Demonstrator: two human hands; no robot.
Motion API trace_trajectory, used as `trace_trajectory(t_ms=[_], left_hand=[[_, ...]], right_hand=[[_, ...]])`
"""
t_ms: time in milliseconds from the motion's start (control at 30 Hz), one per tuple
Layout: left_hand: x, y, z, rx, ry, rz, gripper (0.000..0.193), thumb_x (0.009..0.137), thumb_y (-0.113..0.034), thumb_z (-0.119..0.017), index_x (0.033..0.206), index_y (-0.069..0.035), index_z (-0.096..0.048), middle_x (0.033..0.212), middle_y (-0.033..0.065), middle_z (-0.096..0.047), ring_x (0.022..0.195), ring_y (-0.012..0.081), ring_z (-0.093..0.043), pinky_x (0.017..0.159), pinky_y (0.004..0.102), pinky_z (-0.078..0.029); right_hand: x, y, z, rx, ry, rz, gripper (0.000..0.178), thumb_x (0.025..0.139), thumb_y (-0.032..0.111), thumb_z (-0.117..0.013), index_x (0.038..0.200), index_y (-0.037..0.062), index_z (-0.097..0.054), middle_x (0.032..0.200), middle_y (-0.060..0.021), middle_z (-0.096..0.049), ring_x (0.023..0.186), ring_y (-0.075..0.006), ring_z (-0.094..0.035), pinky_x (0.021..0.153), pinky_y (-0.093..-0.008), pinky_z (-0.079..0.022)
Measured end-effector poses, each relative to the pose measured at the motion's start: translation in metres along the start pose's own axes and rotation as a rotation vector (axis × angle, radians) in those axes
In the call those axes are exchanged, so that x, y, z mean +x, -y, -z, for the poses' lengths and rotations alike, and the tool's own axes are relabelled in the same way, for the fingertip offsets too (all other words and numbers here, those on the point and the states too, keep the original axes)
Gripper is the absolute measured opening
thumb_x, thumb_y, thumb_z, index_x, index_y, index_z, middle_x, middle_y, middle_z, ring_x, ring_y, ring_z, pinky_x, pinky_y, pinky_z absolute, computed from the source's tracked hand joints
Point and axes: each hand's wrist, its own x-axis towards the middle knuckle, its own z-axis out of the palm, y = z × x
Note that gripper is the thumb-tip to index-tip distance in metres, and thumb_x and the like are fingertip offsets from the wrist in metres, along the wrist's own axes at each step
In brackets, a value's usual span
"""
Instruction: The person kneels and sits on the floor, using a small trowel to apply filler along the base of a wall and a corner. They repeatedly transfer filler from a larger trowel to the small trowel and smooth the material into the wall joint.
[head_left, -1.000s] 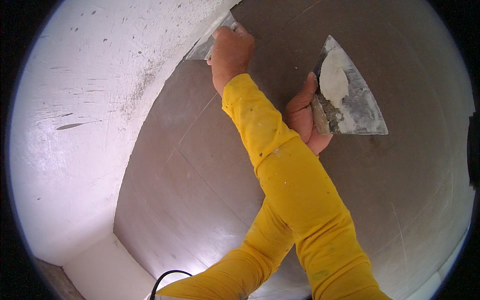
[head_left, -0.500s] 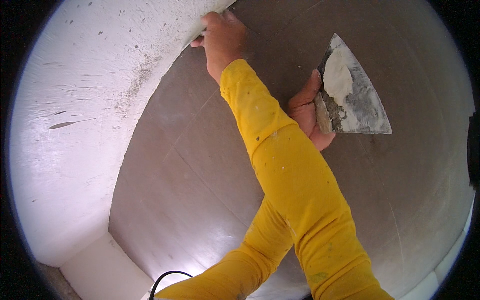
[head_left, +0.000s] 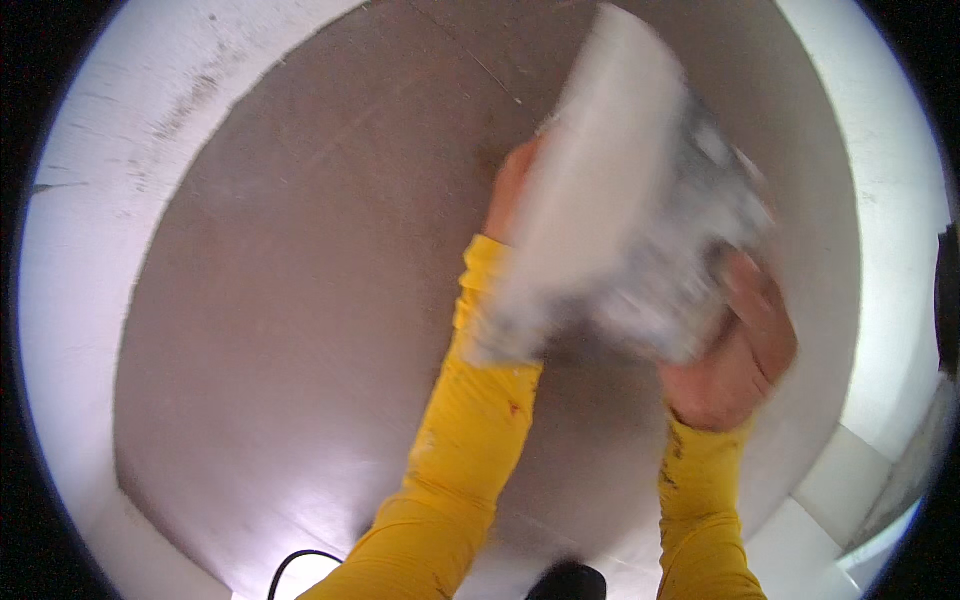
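A broad, paste-smeared putty knife (head_left: 600, 150) fills the upper middle, smeared by motion. Its pale face slants from the top edge down to my left forearm. My left hand (head_left: 513, 190) reaches up behind it, fingers mostly hidden; half a second ago this hand gripped the triangular blade loaded with white paste. On the other side my right hand (head_left: 728, 350) is closed, thumb on top, around the grey, smeared lower right part. Two blades seem to overlap here, but the blur hides where one ends. Yellow sleeves cover both forearms.
Brown tiled floor (head_left: 300, 290) with thin joints lies below. A white wall (head_left: 75, 300), stained dark in places, curves along the left; another pale wall (head_left: 850, 150) stands right. A black cable (head_left: 290, 563) and a dark rounded thing (head_left: 568, 582), perhaps a shoe, show at the bottom.
My right hand has left the wall's edge at the upper left and swung right and down. The crossed forearms have parted. The paste-covered blade now looks larger and nearer, in front of my left hand.
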Motion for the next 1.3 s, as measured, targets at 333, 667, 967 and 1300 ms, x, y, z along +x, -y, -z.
trace_trajectory(t_ms=[333, 667, 967, 1300], left_hand=[[0.002, 0.004, -0.008, -0.050, -0.053, -0.005, 0.033, 0.097, -0.024, -0.052, 0.120, -0.001, -0.056, 0.116, 0.0126, -0.065, 0.105, 0.0257, -0.064, 0.093, 0.0417, -0.052], [-0.004, -0.006, -0.010, -0.152, 0.179, 0.141, 0.029, 0.096, -0.023, -0.055, 0.110, 0.002, -0.062, 0.106, 0.0140, -0.068, 0.090, 0.0252, -0.070, 0.079, 0.0357, -0.058], [-0.002, -0.007, -0.008, -0.197, 0.194, 0.125, 0.029, 0.094, -0.025, -0.059, 0.110, 0.000, -0.064, 0.104, 0.0133, -0.069, 0.089, 0.0233, -0.070, 0.076, 0.0350, -0.059], [-0.010, -0.008, -0.010, -0.156, 0.159, 0.118, 0.031, 0.091, -0.029, -0.063, 0.110, -0.004, -0.065, 0.103, 0.0096, -0.069, 0.093, 0.0225, -0.069, 0.080, 0.0320, -0.057]], right_hand=[[-0.018, 0.052, 0.045, -1.280, 0.207, 1.050, 0.027, 0.093, 0.016, -0.056, 0.119, 0.0069, -0.055, 0.117, -0.0184, -0.062, 0.109, -0.0345, -0.059, 0.095, -0.0464, -0.049], [0.042, 0.045, 0.052, -1.447, 0.830, 1.032, 0.034, 0.089, 0.006, -0.056, 0.123, 0.0106, -0.056, 0.133, -0.0122, -0.056, 0.131, -0.0317, -0.045, 0.111, -0.0505, -0.033], [0.054, 0.055, 0.071, -1.725, 0.923, 0.907, 0.044, 0.081, 0.004, -0.062, 0.125, 0.0124, -0.059, 0.138, -0.0110, -0.052, 0.134, -0.0358, -0.041, 0.111, -0.0555, -0.029], [0.044, 0.111, 0.085, -2.109, 1.032, 0.796, 0.043, 0.086, -0.002, -0.051, 0.126, 0.0090, -0.058, 0.135, -0.0096, -0.055, 0.131, -0.0311, -0.046, 0.112, -0.0485, -0.032]])
